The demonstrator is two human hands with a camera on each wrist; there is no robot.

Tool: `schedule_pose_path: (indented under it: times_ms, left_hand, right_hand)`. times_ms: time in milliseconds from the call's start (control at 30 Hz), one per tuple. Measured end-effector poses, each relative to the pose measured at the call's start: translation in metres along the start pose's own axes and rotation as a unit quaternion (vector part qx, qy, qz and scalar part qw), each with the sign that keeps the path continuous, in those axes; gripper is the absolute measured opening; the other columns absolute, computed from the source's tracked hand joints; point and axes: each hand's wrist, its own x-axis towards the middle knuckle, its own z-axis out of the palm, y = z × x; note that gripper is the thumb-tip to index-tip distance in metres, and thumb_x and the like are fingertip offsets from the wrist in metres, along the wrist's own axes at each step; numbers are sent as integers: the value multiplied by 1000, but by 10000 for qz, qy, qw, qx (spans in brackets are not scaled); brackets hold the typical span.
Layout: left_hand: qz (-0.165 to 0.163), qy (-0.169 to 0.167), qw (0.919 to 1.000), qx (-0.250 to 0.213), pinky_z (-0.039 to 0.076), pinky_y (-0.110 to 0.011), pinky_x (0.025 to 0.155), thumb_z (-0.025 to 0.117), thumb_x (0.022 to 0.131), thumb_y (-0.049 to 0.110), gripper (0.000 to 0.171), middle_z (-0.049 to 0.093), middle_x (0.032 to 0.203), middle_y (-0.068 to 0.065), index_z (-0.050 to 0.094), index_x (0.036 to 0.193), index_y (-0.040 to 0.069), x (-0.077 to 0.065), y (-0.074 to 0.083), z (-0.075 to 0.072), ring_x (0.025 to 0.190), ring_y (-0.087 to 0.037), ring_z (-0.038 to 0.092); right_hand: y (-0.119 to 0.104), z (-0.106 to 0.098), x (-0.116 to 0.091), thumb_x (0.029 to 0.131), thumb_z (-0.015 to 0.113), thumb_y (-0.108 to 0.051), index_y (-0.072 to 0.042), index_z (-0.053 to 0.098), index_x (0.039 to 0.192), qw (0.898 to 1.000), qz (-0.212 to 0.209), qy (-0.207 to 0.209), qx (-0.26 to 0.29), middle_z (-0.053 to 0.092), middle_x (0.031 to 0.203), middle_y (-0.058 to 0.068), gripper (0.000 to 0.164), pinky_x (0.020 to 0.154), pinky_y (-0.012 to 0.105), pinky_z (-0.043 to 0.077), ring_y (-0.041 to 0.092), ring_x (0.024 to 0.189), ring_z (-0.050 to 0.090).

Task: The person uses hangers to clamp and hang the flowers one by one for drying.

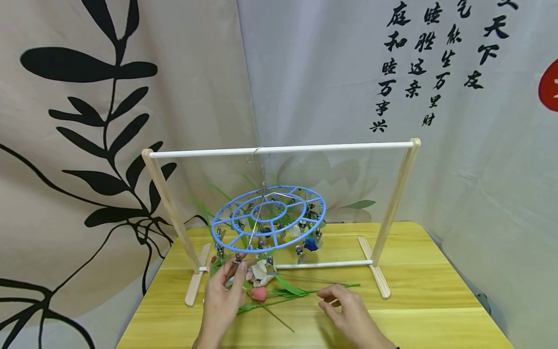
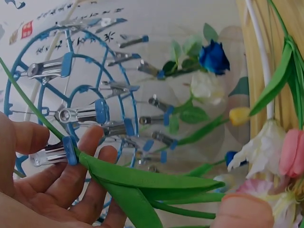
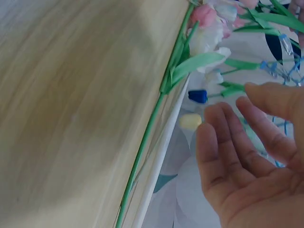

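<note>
A blue round hanging dryer point(image 1: 268, 218) with metal clips hangs by a hook from a white rod. At its near left edge my left hand point(image 1: 224, 293) has thumb and fingers around one clip point(image 2: 54, 154). A green stem with long leaves point(image 2: 142, 178) runs at this clip's blue tips, over my fingers in the left wrist view. My right hand point(image 1: 350, 312), fingers loosely bent and holding nothing, is just right of a pink tulip point(image 1: 258, 293) whose green stem lies on the table. Beside my left hand is a white flower point(image 1: 260, 273).
The wooden stand point(image 1: 394, 203) has slanted posts, flat feet and a lower white rod point(image 1: 324, 264). Other clips hold flowers, among them a blue rose point(image 2: 213, 58) and a yellow tulip point(image 2: 239, 116). The yellow wooden table point(image 1: 436, 291) meets a printed curtain point(image 1: 327, 97) behind.
</note>
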Motion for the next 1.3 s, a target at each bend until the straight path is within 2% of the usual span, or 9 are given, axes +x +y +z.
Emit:
schedule_pose_path:
  times_ms: [67,200,467,567,767,867,1000,1133,1300]
  left_hand:
    - [-9,85,9997,220,69,-34,91,67,121,23,23,89,133,-4,84,136,17,0,-1,-2,73,2,73]
    - [-93,217,9984,511,61,-40,118,66,122,25,23,88,135,6,84,137,22,0,-4,-6,133,-12,77]
    - [-215,788,9911,1047,64,-33,102,70,120,29,33,82,148,-10,79,148,15,-14,-8,-14,135,-36,78]
    - [147,1338,9812,1380,57,-29,110,76,116,20,31,82,146,-5,78,147,15,-22,-16,-14,136,-29,76]
    - [1168,2078,9606,1429,52,-10,95,86,102,-3,21,78,113,-1,79,119,8,-37,-35,-2,103,-10,71]
    - [1600,1711,9627,1351,58,-12,86,89,98,-7,23,79,103,7,80,110,11,-44,-45,7,92,-3,72]
    - [1602,569,9739,1507,68,-26,80,91,97,-3,27,84,102,11,84,110,21,-50,-55,18,95,-9,82]
    - [1362,-377,9734,1806,72,-54,102,91,99,3,23,88,109,7,86,113,19,-52,-58,23,123,-39,85]
    - [1356,-881,9650,2064,50,-75,123,94,96,3,24,87,116,4,86,115,15,-49,-58,32,118,-30,85]
  right_hand:
    - [2,4,1,104,88,-6,-13,84,116,9998,31,-211,-48,86,113,5,15,80,27,70,8,96,81]
    - [1,16,4,106,87,-11,-10,83,117,9959,15,-904,25,86,114,6,12,78,24,68,3,93,78]
    - [0,37,22,104,87,-4,-4,82,126,9919,15,-1121,-599,78,118,10,22,73,21,64,4,90,74]
    - [5,42,29,100,87,1,-2,82,124,9902,6,-905,-1059,75,117,10,25,71,23,64,11,88,75]
    - [19,45,37,94,92,4,-8,84,110,9814,240,-823,-1718,72,106,4,21,69,34,66,23,92,76]
    - [24,45,39,93,93,4,-11,83,101,9795,314,-815,-1815,69,97,0,20,68,34,64,20,88,73]
    - [28,42,38,93,92,4,-13,79,93,9790,276,-795,-1857,66,91,-2,21,66,33,61,15,82,69]
    - [31,41,32,94,92,2,-15,77,93,9780,107,-683,-1966,70,91,-3,23,68,33,63,16,83,73]
    - [29,32,28,94,92,2,-17,75,95,9832,-120,-477,-1759,77,92,-2,25,73,33,65,16,86,76]
